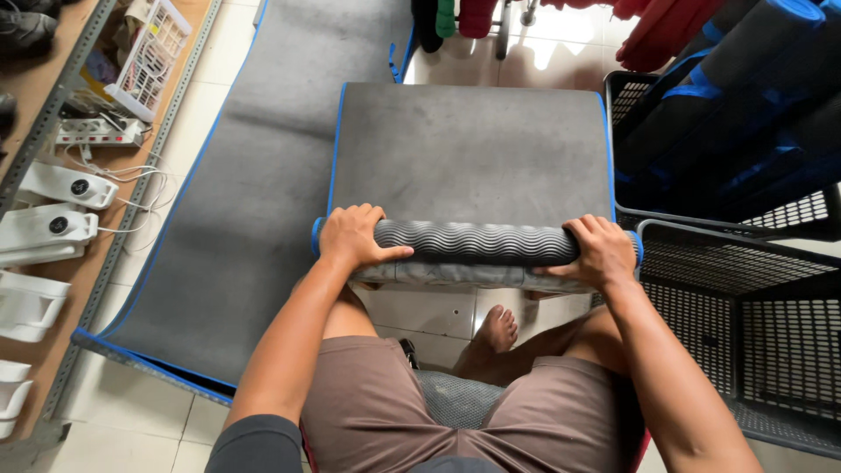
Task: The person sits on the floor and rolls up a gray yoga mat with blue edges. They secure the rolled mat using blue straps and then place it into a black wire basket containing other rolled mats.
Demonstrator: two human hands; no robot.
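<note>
Head view shows both hands closed on a grey rolled mat [477,245] at mid frame. The left hand [352,236] wraps its left end, the right hand [600,252] its right end, each grip curled over the ribbed roll. Its unrolled part lies flat above, toward the top. A second grey mat [254,193] lies just left; black mesh baskets [745,324] stand at right.

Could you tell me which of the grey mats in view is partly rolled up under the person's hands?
The nearer, smaller grey mat: its near end is a ribbed roll gripped by left hand and right hand. The long mat beside it lies flat.
</note>
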